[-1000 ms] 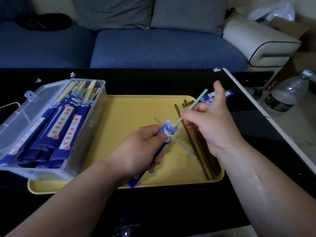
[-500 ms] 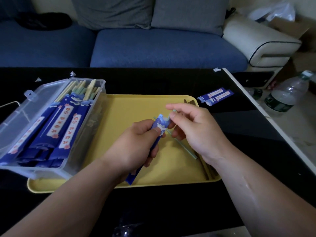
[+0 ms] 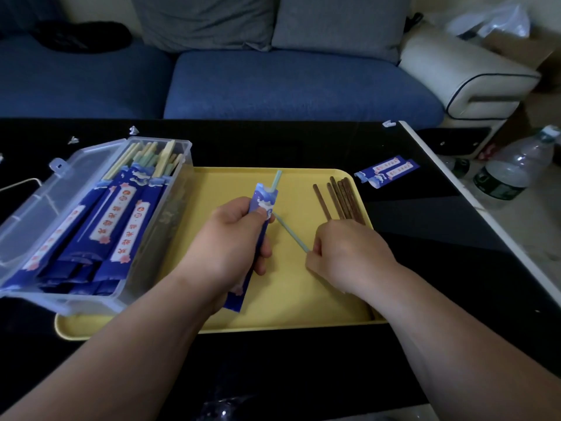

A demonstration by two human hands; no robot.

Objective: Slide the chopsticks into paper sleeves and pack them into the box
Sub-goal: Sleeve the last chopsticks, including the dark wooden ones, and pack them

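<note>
Fingers of the left hand (image 3: 230,238) grasp a blue printed paper sleeve (image 3: 263,199) above the yellow plastic tray (image 3: 303,325); one pale green chopstick (image 3: 277,178) protrudes from its mouth. Fingertips of the right hand (image 3: 349,253) pinch the second pale green chopstick (image 3: 291,233) on the tray. Step in hand: sleeving the pair. Next move requires aiming its tip into the sleeve mouth, then packing into the clear plastic box (image 3: 170,214)

We log both arms bare up to the edge of view: left forearm (image 3: 136,344) entering at 7 o'clock, right forearm (image 3: 455,329) at 5 o'clock. Likewise bare: left hand (image 3: 227,241) and right hand (image 3: 349,256).
</note>
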